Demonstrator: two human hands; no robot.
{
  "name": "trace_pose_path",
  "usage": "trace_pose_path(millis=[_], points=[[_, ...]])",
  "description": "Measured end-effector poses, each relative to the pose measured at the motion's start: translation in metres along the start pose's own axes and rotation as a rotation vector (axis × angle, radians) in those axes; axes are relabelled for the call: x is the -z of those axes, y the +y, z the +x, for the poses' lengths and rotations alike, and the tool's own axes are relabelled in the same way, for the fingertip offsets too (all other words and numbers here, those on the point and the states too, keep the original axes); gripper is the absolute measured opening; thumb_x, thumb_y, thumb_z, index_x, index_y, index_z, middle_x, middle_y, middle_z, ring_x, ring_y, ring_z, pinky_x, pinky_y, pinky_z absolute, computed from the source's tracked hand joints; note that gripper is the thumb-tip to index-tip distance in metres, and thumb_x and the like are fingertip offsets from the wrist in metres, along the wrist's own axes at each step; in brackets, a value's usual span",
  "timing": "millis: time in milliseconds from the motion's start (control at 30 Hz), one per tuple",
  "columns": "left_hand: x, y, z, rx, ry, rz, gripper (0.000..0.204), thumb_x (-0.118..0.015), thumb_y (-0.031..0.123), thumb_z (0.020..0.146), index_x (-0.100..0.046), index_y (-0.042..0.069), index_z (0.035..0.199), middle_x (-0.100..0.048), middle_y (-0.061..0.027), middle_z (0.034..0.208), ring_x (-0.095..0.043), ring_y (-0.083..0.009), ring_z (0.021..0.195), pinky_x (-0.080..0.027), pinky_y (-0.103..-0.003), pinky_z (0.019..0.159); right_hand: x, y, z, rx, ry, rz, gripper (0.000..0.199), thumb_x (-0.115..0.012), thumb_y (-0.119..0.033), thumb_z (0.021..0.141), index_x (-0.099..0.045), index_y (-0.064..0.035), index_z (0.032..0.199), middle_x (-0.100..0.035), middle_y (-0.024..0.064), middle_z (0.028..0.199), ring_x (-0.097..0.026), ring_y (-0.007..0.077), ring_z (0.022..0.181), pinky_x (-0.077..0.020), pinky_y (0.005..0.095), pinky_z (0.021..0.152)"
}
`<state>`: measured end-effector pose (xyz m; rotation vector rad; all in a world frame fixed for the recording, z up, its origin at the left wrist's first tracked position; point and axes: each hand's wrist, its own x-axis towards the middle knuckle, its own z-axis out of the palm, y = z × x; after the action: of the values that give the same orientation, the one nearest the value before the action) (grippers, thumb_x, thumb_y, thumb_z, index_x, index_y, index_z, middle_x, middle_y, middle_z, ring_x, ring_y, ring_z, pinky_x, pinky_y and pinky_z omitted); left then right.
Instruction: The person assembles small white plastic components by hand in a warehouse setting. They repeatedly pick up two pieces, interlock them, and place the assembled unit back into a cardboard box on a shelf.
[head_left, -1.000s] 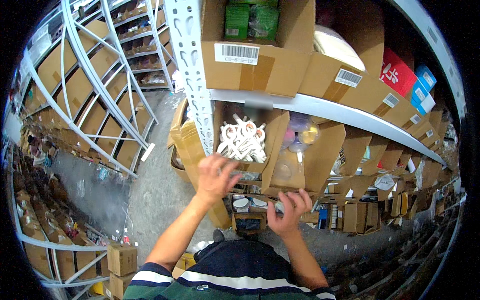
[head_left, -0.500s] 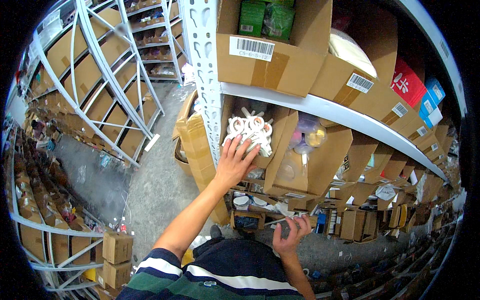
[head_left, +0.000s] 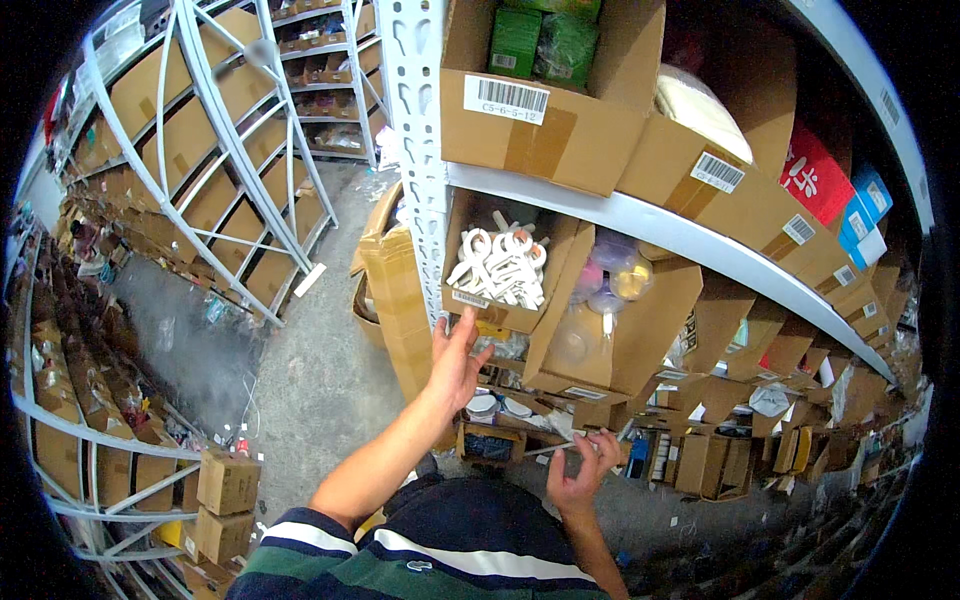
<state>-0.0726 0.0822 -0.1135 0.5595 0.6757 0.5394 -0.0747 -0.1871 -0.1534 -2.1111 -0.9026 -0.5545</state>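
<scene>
Left hand (head_left: 457, 362) has dropped back from the white pieces (head_left: 500, 266) it touched half a second ago, and now hangs open just below their carton (head_left: 505, 300).

Its fingers are spread and hold nothing, the tips close under the carton's front lip. That carton sits on the shelf under the grey beam (head_left: 640, 225), with a larger open box of round clear and coloured items (head_left: 600, 290) just right of it. A flattened cardboard stack (head_left: 400, 300) leans left of it. Well below the carton, the right hand (head_left: 580, 470) pinches a small dark object, too blurred to identify.
</scene>
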Motion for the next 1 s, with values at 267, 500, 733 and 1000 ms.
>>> trace_pose_path(millis=[267, 500, 733, 1000], points=[[-0.013, 0.054, -0.02, -1.251, -0.191, 1.253, 0.081, -0.075, 0.031, 0.086, -0.034, 0.005, 0.15, -0.03, -0.0204, 0.155, -0.03, -0.038, 0.143, -0.026, -0.046, 0.117, 0.0, 0.003, 0.011, 0.055, 0.053, 0.054, 0.037, -0.071, -0.006, 0.078, -0.059, -0.0037, 0.113, -0.048, 0.0161, 0.119, -0.043, 0.0392, 0.122, -0.0336, 0.0521, 0.104], [-0.063, 0.086, 0.035, -1.399, -0.559, 1.835, 0.076, -0.059, 0.052, 0.091, -0.04, 0.003, 0.146, -0.043, -0.0184, 0.149, -0.034, -0.0372, 0.142, -0.025, -0.048, 0.119, -0.002, -0.014, 0.014, 0.082, 0.012, 0.072, 0.029, -0.069, -0.009, 0.08, -0.061, -0.004, 0.107, -0.052, 0.015, 0.116, -0.046, 0.0394, 0.119, -0.0358, 0.0536, 0.103], [-0.064, 0.075, 0.048, -1.41, -0.56, 1.919, 0.074, -0.054, 0.055, 0.093, -0.041, 0.005, 0.146, -0.045, -0.0176, 0.148, -0.037, -0.0357, 0.141, -0.025, -0.051, 0.118, -0.003, -0.01, 0.001, 0.038, 0.034, 0.06, 0.031, -0.07, -0.011, 0.081, -0.062, -0.0041, 0.109, -0.053, 0.0144, 0.117, -0.046, 0.0391, 0.119, -0.034, 0.0546, 0.103], [-0.061, 0.075, 0.045, -1.421, -0.518, 1.919, 0.077, -0.05, 0.057, 0.093, -0.041, 0.002, 0.145, -0.047, -0.0185, 0.146, -0.04, -0.0335, 0.139, -0.024, -0.05, 0.119, -0.004, -0.011, -0.007, 0.0, 0.015, 0.089, 0.032, -0.07, -0.012, 0.081, -0.062, -0.0051, 0.11, -0.053, 0.0141, 0.117, -0.047, 0.0385, 0.118, -0.0332, 0.0542, 0.103]])
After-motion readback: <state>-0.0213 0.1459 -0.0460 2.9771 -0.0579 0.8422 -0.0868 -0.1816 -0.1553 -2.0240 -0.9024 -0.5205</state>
